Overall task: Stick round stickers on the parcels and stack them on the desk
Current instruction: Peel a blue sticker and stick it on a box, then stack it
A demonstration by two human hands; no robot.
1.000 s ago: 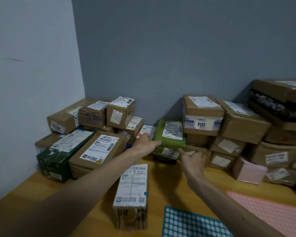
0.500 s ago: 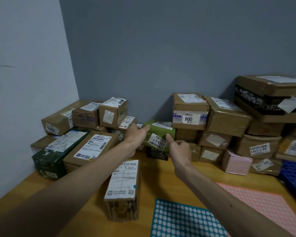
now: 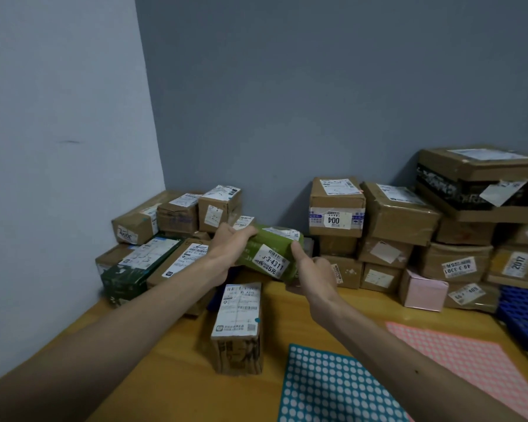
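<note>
Gripping the green parcel (image 3: 258, 246) at both ends, left hand (image 3: 229, 249) and right hand (image 3: 314, 275) curled round it above the far desk (image 3: 171, 360), I should carry it level toward the near sticker sheet (image 3: 333, 391).

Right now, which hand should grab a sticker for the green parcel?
Probably right. The teal sheet lies nearer the right hand, on that side. The left hand grips the green parcel from above and could likely hold it alone.

- Pale left wall (image 3: 58, 117) (one small dark smudge (image 3: 70, 142)) meets a darker grey-blue back wall (image 3: 317, 86).
- Yellowish wooden desk (image 3: 180, 391) sits in their corner, dimly lit.
</note>
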